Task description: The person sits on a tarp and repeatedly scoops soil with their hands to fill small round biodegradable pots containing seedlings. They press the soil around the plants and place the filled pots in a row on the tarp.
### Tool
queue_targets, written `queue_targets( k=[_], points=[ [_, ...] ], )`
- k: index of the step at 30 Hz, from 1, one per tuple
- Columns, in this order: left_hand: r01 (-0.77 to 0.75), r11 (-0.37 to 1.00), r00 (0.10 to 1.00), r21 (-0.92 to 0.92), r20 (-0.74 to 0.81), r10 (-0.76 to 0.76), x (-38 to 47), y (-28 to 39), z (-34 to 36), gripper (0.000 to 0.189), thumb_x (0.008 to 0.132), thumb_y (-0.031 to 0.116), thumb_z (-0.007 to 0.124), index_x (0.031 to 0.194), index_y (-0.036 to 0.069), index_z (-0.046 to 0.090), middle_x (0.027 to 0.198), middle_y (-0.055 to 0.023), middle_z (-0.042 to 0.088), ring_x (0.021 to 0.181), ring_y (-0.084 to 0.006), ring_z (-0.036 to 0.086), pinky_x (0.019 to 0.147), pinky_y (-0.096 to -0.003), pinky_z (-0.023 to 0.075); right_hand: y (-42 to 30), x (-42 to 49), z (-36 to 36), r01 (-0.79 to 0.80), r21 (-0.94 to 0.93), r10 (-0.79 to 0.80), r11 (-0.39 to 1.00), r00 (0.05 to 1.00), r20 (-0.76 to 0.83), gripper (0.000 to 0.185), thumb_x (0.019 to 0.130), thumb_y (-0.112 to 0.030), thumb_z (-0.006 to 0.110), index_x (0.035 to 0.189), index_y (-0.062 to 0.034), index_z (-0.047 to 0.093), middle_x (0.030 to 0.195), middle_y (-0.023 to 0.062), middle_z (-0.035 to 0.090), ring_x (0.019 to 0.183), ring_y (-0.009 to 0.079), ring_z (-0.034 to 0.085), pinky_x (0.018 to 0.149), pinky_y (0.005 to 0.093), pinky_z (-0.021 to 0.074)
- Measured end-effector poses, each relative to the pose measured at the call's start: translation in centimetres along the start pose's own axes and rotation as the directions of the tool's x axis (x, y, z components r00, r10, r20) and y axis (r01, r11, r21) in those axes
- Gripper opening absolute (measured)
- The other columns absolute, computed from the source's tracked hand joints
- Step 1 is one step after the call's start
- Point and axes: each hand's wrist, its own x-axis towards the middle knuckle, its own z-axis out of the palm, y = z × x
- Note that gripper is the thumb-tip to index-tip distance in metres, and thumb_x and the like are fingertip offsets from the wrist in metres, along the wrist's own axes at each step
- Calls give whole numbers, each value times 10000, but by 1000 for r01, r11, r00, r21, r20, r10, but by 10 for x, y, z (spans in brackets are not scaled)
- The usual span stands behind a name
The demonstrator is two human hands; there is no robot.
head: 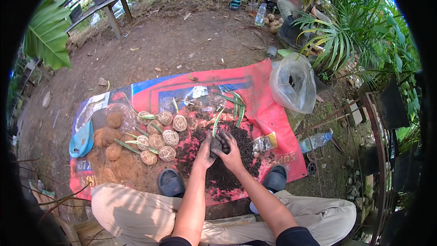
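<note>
My left hand (205, 152) and my right hand (230, 152) close around a ball of dark soil (215, 144), low over the mat. A green leaf cutting with pale edges (216, 123), like a snake plant's, stands upright out of the ball. Soil coats my fingers. Beneath and around the hands spreads loose black potting soil (242, 140). Several similar leaf cuttings (240, 112) lie beyond it. To the left sit several string-wrapped balls (170, 138), many with a leaf sticking out. Brown coconut fibre (126, 167) lies loose and in clumps farther left.
A red and blue printed plastic sheet (269, 109) covers the ground. On its left rests a blue plastic item (82, 140). A clear plastic bag (295, 85) and a plastic bottle (315, 142) stand at the right. Another person (290, 5) sits beyond, partly behind palm fronds (338, 37).
</note>
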Motion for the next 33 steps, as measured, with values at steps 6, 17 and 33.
queue_targets(
  k=[6, 17, 33],
  points=[
    [-85, 993, 996, 79, 32, 83, 8, -8, -7, 263, 933, 324, 618, 914, 62, 619, 817, -38, 646, 716, -157, 625, 662, -294, 527, -8, -4, 11, -245, 598, 238, 764, 967, 91, 672, 831, -63, 686, 1431, -19, 386, 1367, 131, 500, 1240, 215, 499, 1057, 344, 382],
    [-38, 990, 994, 134, 106, 24, 14, -9, -18, 478, 953, 542, 490, 984, 85, 627, 882, -42, 661, 792, -139, 633, 723, -296, 522, -6, 6, 4, -398, 592, 442, 700, 894, 78, 603, 845, -69, 696, 1382, 15, 434, 1286, 118, 562, 1170, 175, 542, 1022, 315, 401],
    [-10, 994, 998, 113, 69, 2, 5, 5, -12, 308, 919, 353, 633, 838, 57, 611, 698, -54, 618, 537, -119, 566, 456, -239, 435, -8, 12, -10, -183, 237, 172, 954, 983, 69, 868, 728, -121, 803, 1447, 8, 335, 1361, 140, 501, 1284, 215, 453, 1103, 355, 331]
  ],
)
